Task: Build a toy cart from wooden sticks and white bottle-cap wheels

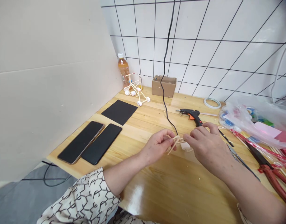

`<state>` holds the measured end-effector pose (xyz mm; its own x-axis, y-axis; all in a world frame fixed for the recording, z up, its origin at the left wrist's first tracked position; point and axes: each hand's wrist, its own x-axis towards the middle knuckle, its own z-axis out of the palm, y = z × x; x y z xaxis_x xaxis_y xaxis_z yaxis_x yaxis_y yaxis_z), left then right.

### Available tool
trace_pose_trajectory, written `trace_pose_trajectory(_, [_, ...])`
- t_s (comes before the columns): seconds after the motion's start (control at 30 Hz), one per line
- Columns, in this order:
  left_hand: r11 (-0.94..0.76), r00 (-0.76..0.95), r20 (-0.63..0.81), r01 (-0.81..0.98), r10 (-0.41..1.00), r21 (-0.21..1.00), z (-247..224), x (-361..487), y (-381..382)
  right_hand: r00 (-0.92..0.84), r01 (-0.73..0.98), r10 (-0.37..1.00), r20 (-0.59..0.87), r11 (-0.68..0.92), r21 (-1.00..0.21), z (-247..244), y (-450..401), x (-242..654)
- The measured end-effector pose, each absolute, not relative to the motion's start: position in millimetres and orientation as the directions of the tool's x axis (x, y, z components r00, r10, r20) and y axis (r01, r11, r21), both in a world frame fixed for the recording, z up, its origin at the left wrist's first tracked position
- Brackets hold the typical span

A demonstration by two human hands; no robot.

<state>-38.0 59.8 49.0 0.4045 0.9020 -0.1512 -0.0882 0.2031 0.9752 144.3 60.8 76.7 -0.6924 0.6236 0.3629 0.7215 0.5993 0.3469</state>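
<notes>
A small frame of thin wooden sticks (pixel 172 149) is held above the table, its pieces meeting at an angle. My left hand (pixel 158 146) pinches it between thumb and fingers from the left. On the other side, the curled fingers of my right hand (pixel 207 147) close on the right end of the sticks, partly hiding it. Just below the sticks, a small white piece (pixel 186 146) shows between my hands. Beyond my right hand lies a black glue gun (pixel 190 113) with an orange trigger, its handle end partly covered by my fingers.
Two phones (pixel 102 143) and a black sheet (pixel 119 112) lie left. A stick model with white wheels (pixel 135 88), a bottle (pixel 123 70) and a cardboard box (pixel 163 87) stand behind. A tape roll (pixel 212 103), plastic bags (pixel 257 118) and red-handled pliers (pixel 271 174) lie right. A black cord (pixel 164 65) hangs down.
</notes>
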Motion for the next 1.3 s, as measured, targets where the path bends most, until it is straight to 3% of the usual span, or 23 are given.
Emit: trace_pose_trajectory(1.3, [0.072, 0.393, -0.024, -0.109, 0.919, 0.991, 43.4, -40.5, 66.2, -0.693, 0.721, 0.617, 0.373, 0.593, 0.357, 75.0, 61.2, 144.9])
